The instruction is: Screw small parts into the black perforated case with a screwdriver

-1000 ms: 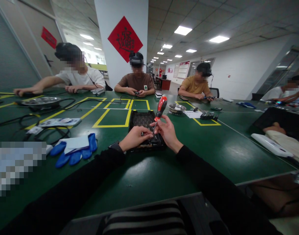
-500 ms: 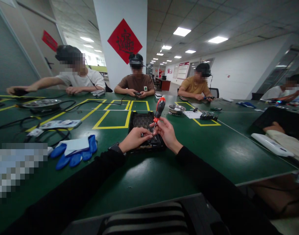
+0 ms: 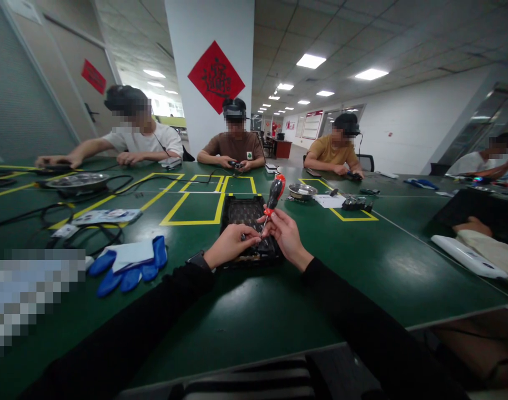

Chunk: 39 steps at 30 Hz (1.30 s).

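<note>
Striped fabric (image 3: 249,383) below the table's near edge, which slants up to the right. Glossy green table (image 3: 237,328), smooth, reflecting the lights; an open stretch runs from that edge to the black case, more open surface right of the right forearm. Both sleeves black, knit-looking; dark watch on left wrist.

Black case (image 3: 242,210): rectangular, raised rim, textured interior, set lengthwise away from the wearer, between and under the hands. Left hand (image 3: 232,244) over its near left part, grip with thumb and fingertips drawn together by the screwdriver shaft; can't tell if a small part is between them. Right hand (image 3: 285,232) over the right rim, grip pinching the screwdriver (image 3: 275,194) below its handle. Screwdriver: rounded red-and-black handle up, leaning right, thin metal shaft angled down into the case area; tip hidden by fingers.

Left: blue glove (image 3: 111,283), soft, limp, folded white sheet on top, well apart from the case. Right: white rounded device (image 3: 468,256) near another person's sleeve.

Farther: flat yellow tape rectangles, shiny metal bowl (image 3: 302,190), thin white paper, dark blocky part (image 3: 356,204). Far edge: seated co-workers with headsets.
</note>
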Available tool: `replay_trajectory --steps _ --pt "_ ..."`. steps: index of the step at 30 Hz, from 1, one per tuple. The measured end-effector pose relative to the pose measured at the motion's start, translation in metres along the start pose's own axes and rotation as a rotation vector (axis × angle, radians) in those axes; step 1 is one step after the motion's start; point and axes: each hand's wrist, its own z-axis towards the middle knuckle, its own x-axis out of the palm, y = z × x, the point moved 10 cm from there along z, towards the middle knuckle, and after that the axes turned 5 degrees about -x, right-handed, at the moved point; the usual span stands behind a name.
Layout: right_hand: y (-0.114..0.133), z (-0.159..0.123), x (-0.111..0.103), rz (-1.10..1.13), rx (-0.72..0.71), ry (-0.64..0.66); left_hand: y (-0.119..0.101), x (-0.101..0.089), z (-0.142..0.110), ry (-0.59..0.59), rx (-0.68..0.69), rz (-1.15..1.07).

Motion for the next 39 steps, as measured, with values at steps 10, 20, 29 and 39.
replay_trajectory --steps 10,20,29,39 --pt "-0.002 -0.001 -0.014 -0.005 0.029 -0.145 -0.006 -0.006 0.001 -0.017 -0.028 0.048" --pt "0.004 0.001 0.0 -0.063 -0.004 -0.048 -0.005 0.0 0.002 0.011 0.021 0.01" --pt "0.003 0.001 -0.003 -0.084 -0.017 -0.051 -0.004 -0.001 0.002 0.012 0.004 -0.008" --pt "0.002 -0.001 -0.001 -0.067 -0.005 -0.022 0.001 0.0 0.002 0.008 -0.04 -0.036"
